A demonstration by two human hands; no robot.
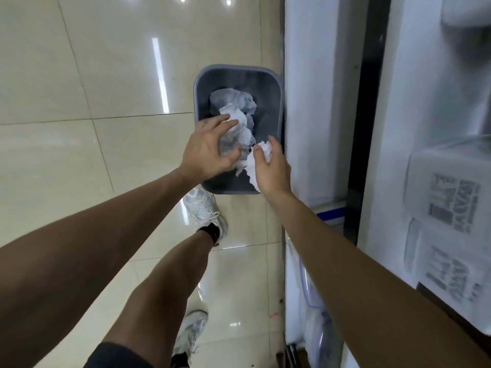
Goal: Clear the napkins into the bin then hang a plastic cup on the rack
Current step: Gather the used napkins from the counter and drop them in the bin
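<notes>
Napkins (240, 128) fall mid-frame; we keep both hands over the bin (236, 75), left hand (204, 150) spread open, right hand (271, 168) loosely cupping one.

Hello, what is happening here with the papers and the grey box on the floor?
A person is standing over a grey bin on the tiled floor, beside a white appliance. Both hands are above the bin with crumpled white napkins. The left hand has its fingers spread, and the napkins seem to be leaving it. The right hand is holding a small wad of napkin between thumb and fingers. More crumpled napkin lies inside the bin already. No plastic cup or rack is in view.
</notes>
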